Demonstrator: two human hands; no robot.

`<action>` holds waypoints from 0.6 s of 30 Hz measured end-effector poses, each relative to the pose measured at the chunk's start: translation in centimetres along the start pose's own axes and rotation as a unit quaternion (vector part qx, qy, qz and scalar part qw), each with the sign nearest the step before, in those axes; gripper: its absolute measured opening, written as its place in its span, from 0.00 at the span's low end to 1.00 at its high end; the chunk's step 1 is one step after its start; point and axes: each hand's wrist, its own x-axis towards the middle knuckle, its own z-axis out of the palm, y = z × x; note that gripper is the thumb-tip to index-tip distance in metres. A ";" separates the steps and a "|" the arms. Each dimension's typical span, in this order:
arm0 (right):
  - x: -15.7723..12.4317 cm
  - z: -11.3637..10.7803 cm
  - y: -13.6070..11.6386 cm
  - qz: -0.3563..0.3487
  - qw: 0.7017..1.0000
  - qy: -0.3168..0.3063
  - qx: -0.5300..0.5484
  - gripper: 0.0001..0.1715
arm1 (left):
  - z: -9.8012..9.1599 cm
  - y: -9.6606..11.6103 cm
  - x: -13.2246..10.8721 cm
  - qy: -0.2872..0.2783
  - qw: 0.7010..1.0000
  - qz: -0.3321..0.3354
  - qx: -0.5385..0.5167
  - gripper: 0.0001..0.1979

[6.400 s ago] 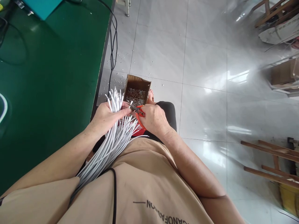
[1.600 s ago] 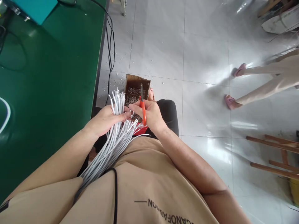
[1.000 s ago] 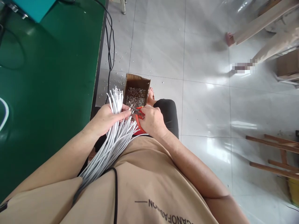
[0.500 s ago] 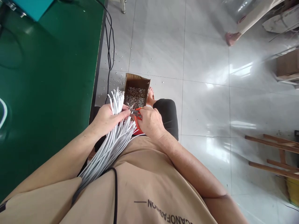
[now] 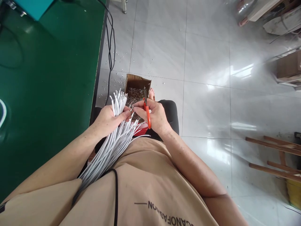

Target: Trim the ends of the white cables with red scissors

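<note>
A thick bundle of white cables lies across my lap, its ends fanning upward. My left hand is closed round the bundle near the top, thumb and fingertips pinching one cable end apart from the others. Held in my right hand are scissors with orange-red handles, their dark blades pointing up and away. The thumb and forefinger of that hand also pinch the tip of the single cable end, close to my left fingertips. Below the hands stands an open cardboard box with small silvery-white scraps inside.
On the left is a green-topped table with a teal object at its far corner. Black cords hang along its edge. Small scraps dot the tiled floor. A wooden frame and another person's foot are at right.
The scissors have swung from lying across the cable end to pointing upward in my right hand, whose fingertips now pinch the cable end. The other person's foot has moved away at upper right.
</note>
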 end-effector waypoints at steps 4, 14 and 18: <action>0.2 0.1 0.0 0.015 0.999 -0.006 0.046 0.10 | 0.0 0.2 0.0 -0.012 1.000 -0.008 -0.001 0.13; 0.4 -0.1 0.0 0.016 0.998 -0.026 0.058 0.11 | -0.1 -0.1 0.1 -0.036 0.999 -0.004 -0.023 0.15; 0.4 -0.2 -0.1 0.017 0.998 -0.031 0.049 0.10 | -0.1 -0.2 0.1 -0.027 0.999 -0.011 -0.025 0.16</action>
